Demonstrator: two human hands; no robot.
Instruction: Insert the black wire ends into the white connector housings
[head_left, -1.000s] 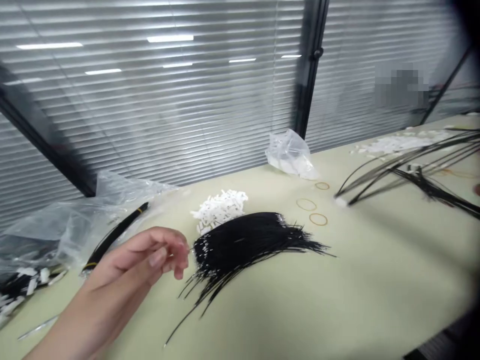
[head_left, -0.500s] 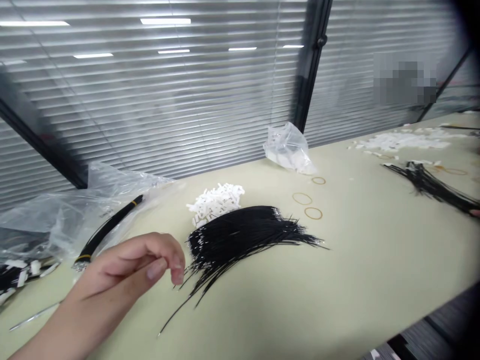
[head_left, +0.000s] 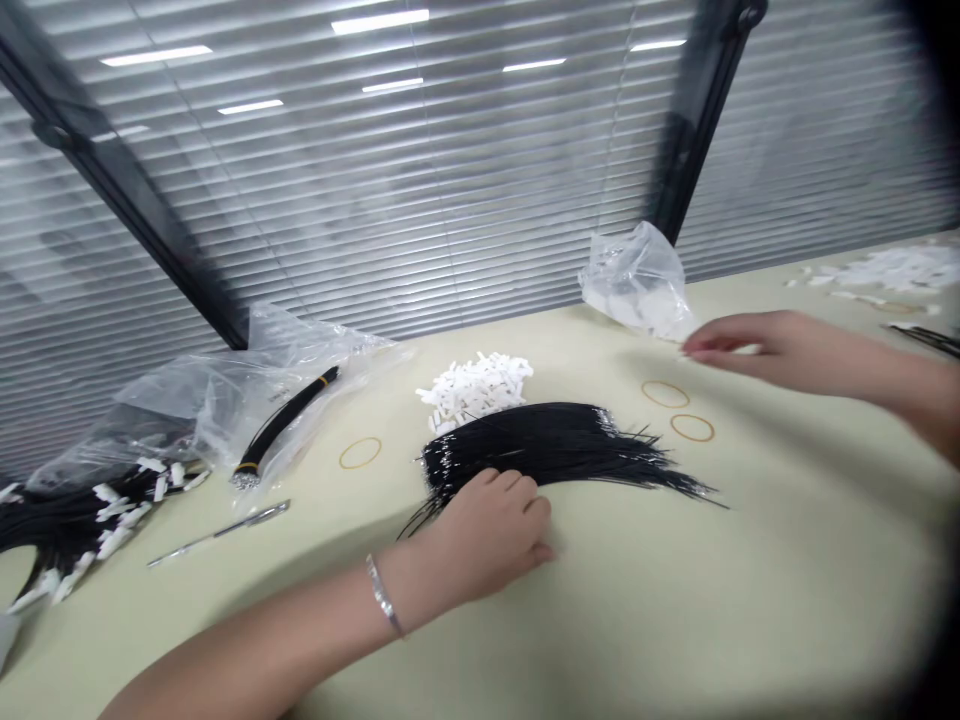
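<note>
Black wires (head_left: 540, 440) lie in a broad heap on the counter (head_left: 660, 610) in the head view, just beyond the fingers of the person's left hand (head_left: 491, 535). Those fingers (head_left: 517, 485) are curled downward over the heap's near edge, with the back of the hand uppermost; whether they are clamped on any wire cannot be told. A few loose ends poke out left of them, while a frayed end reaches away to their right. Around the wrist behind them sits a silvery bracelet (head_left: 382, 595).

White pieces (head_left: 476, 385) form a pile on the far side of the heap from the left fingers. The right hand (head_left: 795, 345) is well apart from the left, its thumb and forefinger tips together; whether something small is pinched there is unclear. Beyond and slightly left of those tips stands a crumpled clear bag (head_left: 637, 270). Nearer than the tips lie two thin tan rings (head_left: 694, 441).

A third ring (head_left: 349, 468) lies left of the left fingers. Farther out that way are a pen-like rod (head_left: 221, 533), a banded black bundle (head_left: 289, 422) on clear plastic (head_left: 225, 375), and dark wires with white ends (head_left: 112, 510).
</note>
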